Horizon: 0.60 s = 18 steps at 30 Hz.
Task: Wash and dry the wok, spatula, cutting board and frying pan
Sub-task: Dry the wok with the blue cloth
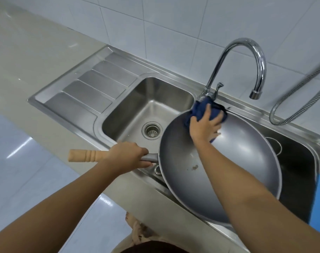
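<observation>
Wok: the large round grey metal wok (246,161) was tilted over the right basin of the stainless steel sink (93,114).
Left hand (127,155): fingers were curled round the wok's handle neck.
Right hand (204,125): spread fingers pressed a dark blue cloth (199,108) on the wok's far rim.

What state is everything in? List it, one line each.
Wok: tilted over the right basin, brown speck inside.
Cloth: bunched, pressed on the wok's far rim.
Left grip: holds the wok's handle.
Right grip: presses the cloth.
Tap: no water running.
Left basin: empty, strainer in drain.
</observation>
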Each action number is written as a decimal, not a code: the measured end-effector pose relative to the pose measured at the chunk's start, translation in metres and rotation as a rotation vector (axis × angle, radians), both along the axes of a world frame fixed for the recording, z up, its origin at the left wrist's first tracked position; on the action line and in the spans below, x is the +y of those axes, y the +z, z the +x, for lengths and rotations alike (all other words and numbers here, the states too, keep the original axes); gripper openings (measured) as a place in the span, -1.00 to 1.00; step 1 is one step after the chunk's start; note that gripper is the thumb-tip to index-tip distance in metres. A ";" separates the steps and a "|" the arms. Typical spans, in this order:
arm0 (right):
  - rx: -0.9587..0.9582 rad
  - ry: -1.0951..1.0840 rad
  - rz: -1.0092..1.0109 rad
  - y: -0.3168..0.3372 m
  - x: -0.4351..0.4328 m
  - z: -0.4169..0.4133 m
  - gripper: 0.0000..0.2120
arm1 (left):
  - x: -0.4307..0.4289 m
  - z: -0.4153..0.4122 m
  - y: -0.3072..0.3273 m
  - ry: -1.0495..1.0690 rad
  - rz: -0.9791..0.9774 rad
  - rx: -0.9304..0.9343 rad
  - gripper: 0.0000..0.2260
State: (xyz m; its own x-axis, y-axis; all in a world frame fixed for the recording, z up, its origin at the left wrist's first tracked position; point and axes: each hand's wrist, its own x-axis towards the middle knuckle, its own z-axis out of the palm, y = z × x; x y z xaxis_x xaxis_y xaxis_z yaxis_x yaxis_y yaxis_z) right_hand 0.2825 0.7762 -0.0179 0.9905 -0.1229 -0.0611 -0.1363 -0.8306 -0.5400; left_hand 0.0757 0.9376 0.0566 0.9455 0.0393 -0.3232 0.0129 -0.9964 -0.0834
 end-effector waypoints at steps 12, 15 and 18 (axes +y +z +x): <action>-0.292 0.600 -0.193 -0.025 -0.035 -0.031 -0.33 | -0.008 0.004 -0.005 -0.085 0.027 0.024 -0.56; -0.149 0.300 -0.420 -0.020 -0.070 0.010 -0.28 | -0.009 0.000 -0.007 -0.070 0.022 0.006 -0.56; 0.006 0.017 -0.475 -0.018 -0.112 0.018 -0.24 | -0.015 0.003 -0.003 -0.085 0.033 0.010 -0.55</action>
